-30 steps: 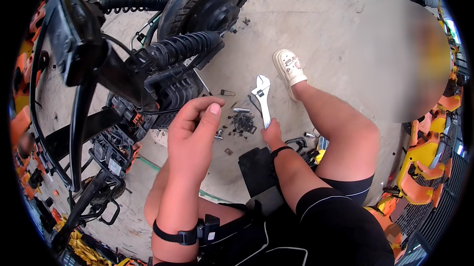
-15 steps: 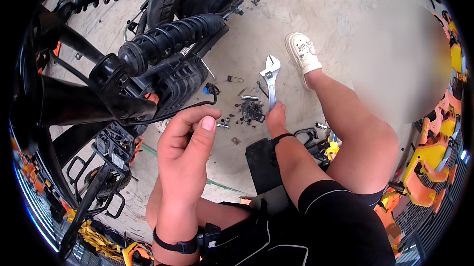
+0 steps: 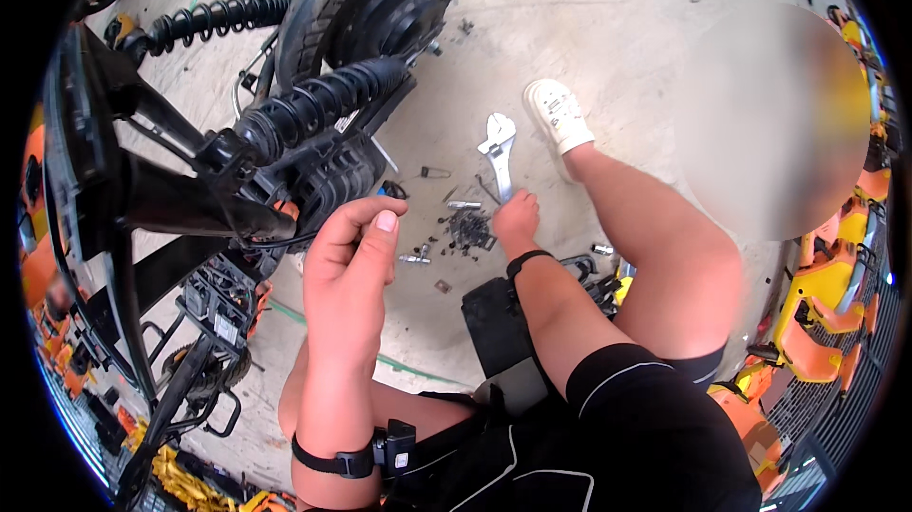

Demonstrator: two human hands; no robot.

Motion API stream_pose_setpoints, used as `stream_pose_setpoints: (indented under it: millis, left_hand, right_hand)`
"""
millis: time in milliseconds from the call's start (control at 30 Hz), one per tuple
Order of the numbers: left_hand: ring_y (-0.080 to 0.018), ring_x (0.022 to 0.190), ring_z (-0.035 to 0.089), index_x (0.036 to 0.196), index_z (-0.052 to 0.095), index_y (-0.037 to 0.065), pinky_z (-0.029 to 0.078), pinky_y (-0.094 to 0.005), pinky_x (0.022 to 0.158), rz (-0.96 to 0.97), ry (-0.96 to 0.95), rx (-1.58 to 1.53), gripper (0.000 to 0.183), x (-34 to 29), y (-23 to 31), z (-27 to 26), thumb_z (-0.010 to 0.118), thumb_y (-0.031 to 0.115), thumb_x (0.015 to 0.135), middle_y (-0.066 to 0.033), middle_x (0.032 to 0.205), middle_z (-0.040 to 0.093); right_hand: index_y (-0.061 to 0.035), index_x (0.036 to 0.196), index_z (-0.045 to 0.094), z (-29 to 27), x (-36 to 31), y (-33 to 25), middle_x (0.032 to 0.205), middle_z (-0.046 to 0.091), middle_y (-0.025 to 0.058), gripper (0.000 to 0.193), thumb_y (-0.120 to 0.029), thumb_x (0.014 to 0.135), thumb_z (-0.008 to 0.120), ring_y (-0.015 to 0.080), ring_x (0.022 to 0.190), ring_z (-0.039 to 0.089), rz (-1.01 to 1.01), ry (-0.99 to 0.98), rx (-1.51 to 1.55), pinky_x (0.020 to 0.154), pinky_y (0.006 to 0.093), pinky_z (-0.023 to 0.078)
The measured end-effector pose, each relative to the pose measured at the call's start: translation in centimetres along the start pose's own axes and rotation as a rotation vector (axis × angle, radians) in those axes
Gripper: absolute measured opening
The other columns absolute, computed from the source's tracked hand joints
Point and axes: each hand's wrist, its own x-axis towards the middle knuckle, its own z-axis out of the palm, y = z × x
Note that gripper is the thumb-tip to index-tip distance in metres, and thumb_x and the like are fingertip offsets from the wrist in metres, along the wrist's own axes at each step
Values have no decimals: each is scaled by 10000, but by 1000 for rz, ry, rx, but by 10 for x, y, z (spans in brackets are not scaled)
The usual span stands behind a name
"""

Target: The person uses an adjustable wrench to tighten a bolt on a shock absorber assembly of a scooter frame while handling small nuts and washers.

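Gripping a silver adjustable wrench by its handle, the right hand was closed around it, with the wrench's head pointing away beyond the fingers over the floor. The left hand was raised, fingers curled and thumb tip near the index finger; whether it pinched anything, I could not tell. A black cable passed out of sight behind the left hand, and a black shock absorber and a wheel showed beyond it. Just left of the right hand lay a heap of small dark parts, with a silver cylinder at its far side
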Motion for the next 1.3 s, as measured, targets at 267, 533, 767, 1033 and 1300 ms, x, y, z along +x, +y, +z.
stream_pose_setpoints:
  millis: [267, 533, 767, 1033, 1300]
  left_hand:
    - [-149, 929, 579, 1215, 554, -40, 483, -284, 817, -78, -147, -410, 340, 20, -6, -6, 482, -6, 884, -74, 1083, 580]
    - [-178, 1031, 608, 1250, 508, 0, 530, -280, 921, 97, -268, -519, 255, 28, 5, 8, 463, 90, 1015, -115, 1193, 584]
    - [-100, 792, 626, 1128, 549, 72, 532, -230, 677, 124, -260, -532, 271, 22, 11, 23, 528, 317, 1015, -49, 987, 650]
    - [-83, 872, 622, 1121, 566, 107, 492, -246, 781, 117, -171, -597, 273, 22, -2, 23, 561, 350, 997, 8, 1002, 651]
    - [-135, 993, 592, 1185, 570, 112, 493, -316, 851, 66, -196, -666, 308, 14, 2, 9, 540, 360, 1005, -10, 1087, 615]
  right_hand:
    - [20, 1038, 611, -74, 16, -67, 916, 693, 222, 356, -242, 796, 609, 372, 903, 682, -163, -167, 272, 810, 443, 543]
    - [-15, 809, 648, -369, -29, -177, 716, 645, 121, 208, -216, 827, 598, 217, 682, 636, -505, -351, 914, 600, 340, 503]
    - [-39, 1019, 613, -480, -105, -173, 865, 634, 39, 195, -204, 915, 596, 113, 734, 609, -817, -287, 1100, 629, 283, 494]
    - [-28, 1156, 589, -357, -125, -142, 1035, 640, 132, 287, -117, 884, 603, 240, 912, 646, -1012, -227, 822, 816, 351, 516]
    - [-45, 1072, 640, -352, -121, -164, 1038, 616, 137, 255, -121, 830, 616, 340, 996, 591, -1365, -31, 645, 864, 411, 492]
